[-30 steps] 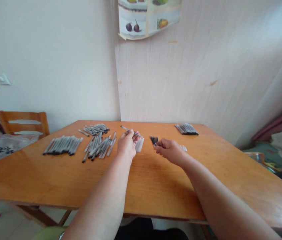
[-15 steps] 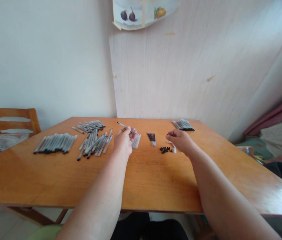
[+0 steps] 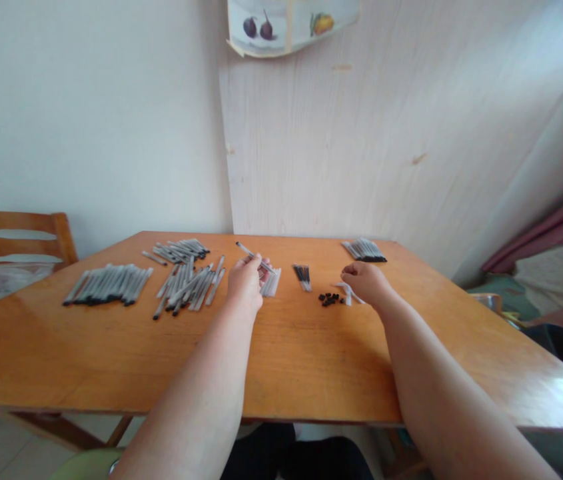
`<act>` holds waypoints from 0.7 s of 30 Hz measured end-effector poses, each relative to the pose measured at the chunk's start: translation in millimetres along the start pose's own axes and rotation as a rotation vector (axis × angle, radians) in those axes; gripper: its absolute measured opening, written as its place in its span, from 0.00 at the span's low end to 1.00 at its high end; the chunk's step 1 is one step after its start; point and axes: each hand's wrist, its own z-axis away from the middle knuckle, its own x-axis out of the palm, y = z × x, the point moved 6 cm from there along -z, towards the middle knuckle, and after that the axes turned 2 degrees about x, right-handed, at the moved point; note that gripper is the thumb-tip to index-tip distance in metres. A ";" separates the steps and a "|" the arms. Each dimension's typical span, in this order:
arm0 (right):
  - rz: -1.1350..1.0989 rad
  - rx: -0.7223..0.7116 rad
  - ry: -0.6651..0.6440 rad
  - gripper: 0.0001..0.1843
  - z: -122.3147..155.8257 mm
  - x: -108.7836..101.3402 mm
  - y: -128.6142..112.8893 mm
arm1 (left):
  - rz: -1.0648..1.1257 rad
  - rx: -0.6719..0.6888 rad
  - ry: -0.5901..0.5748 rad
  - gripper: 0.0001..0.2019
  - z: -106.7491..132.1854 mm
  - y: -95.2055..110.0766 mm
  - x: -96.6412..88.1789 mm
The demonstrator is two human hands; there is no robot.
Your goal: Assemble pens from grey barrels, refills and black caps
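My left hand point(image 3: 245, 283) is closed around a thin grey pen barrel point(image 3: 252, 253) that sticks out up and to the left, held just above a small bunch of clear tubes point(image 3: 271, 285). My right hand point(image 3: 367, 281) is curled over white pieces point(image 3: 347, 291) on the wooden table point(image 3: 311, 360), beside a little heap of black caps point(image 3: 330, 299). Whether its fingers hold anything is hidden. A small bundle of black-tipped refills point(image 3: 303, 276) lies between my hands.
Left of my left hand lie a loose pile of grey pens point(image 3: 188, 288), a neat row of pens point(image 3: 107, 285) and another pile point(image 3: 178, 251) farther back. A dark bundle point(image 3: 364, 250) lies at the far right. A wooden chair point(image 3: 16, 233) stands at the left.
My right hand has moved right, from the refill bundle to the white pieces by the black caps. My left hand keeps the pen barrel in place. The camera has shifted slightly.
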 end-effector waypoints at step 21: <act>0.167 0.320 -0.062 0.19 -15.7 4.8 71.3 | -0.220 0.127 0.054 0.06 -3.6 3.7 -8.9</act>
